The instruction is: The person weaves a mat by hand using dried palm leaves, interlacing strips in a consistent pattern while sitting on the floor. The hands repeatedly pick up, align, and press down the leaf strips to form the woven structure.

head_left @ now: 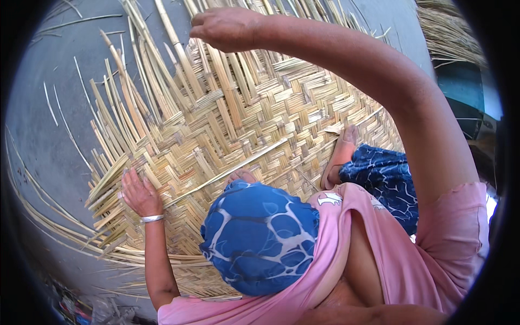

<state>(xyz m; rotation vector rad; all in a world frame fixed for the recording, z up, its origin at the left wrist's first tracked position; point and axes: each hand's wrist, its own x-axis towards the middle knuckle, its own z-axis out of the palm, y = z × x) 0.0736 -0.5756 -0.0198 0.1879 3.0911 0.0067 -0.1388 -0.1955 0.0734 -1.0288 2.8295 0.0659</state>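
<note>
A large woven mat of pale split-cane strips (265,127) spreads over the floor in front of me, in a zigzag weave. My left hand (142,194), with a silver bangle at the wrist, lies flat on its left part, fingers spread. Up at the far edge, my right hand (227,30) is raised with its fingers curled closed above the upright loose strip ends. Whatever it grips is hidden by the fingers. One long loose strip (233,174) lies slantwise across the weave, between my left hand and my knees.
Unwoven strip ends (122,92) fan out over the grey floor (40,135) at the far left. Long curved strips (40,211) trail along the left side. My sandalled foot (342,157) rests on the mat. A bundle of thin stalks (452,30) lies at the far right.
</note>
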